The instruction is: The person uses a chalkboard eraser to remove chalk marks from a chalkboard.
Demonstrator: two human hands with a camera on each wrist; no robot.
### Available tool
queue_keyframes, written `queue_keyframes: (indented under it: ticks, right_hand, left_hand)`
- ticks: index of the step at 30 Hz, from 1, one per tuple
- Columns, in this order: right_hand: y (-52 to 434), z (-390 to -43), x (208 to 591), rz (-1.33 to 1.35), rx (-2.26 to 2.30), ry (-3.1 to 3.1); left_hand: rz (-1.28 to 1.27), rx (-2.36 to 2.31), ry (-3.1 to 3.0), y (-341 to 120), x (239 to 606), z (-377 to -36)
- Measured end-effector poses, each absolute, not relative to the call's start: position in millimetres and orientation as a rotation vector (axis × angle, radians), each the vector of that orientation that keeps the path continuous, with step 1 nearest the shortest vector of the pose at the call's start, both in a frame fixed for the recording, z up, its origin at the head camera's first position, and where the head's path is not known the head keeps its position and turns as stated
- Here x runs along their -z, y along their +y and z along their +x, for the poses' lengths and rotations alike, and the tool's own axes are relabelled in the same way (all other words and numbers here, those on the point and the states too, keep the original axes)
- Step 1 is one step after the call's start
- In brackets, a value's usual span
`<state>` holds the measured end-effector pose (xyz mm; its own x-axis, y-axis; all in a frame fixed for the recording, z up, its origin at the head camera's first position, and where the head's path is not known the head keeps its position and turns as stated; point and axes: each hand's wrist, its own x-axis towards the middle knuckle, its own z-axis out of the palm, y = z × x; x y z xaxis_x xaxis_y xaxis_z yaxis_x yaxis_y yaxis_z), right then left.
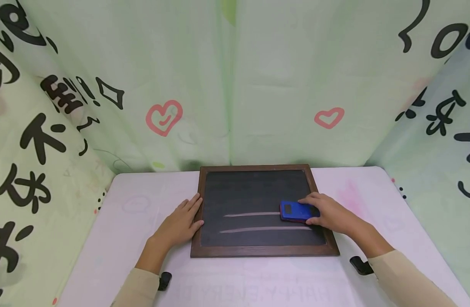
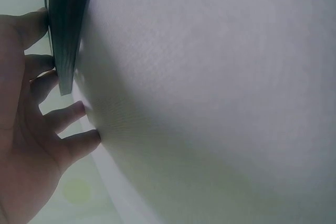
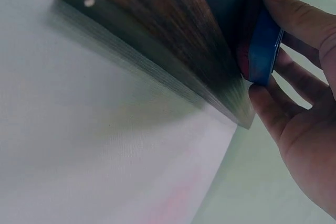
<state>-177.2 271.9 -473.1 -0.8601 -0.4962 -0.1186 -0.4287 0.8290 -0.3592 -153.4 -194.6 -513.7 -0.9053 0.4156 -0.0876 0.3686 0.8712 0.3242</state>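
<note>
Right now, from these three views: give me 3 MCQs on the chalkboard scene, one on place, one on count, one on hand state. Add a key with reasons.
1. Where is the blue eraser?
A. on the chalkboard, right side
B. on the table left of the board
C. lifted in the air

2. How many chalk lines are on the board?
A. none
B. two
C. five

3. What is the left hand doing?
A. gripping the eraser
B. resting fingers straight against the board's left frame edge
C. raised off the table

Key: 1 A, the eraser lies on the dark surface under the right hand. 2 B, two pale horizontal strokes show. 3 B, the head view shows it flat beside the frame.
</note>
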Motion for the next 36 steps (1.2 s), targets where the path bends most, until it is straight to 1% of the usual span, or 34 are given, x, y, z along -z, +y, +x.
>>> queue_keyframes:
  ticks: [11,18,26,36]
  right_hand:
    - [261,-178,474,-0.815,0.461,2.824]
    - [247,-179,475,-0.817,0.431,2.816]
    - [221,-182,473,-0.837,0.424,2.786]
    - [176,-183,478,-0.871,0.422,2.769]
  left_hand:
    - [0.608,-0.447,2.882,-196,513,-154]
    - [0.614,-0.437,2.88,-196,515,-155]
    - [0.619,-0.443,2.883,-197,516,-155]
    - [0.615,-0.447,2.884,-196,517,-154]
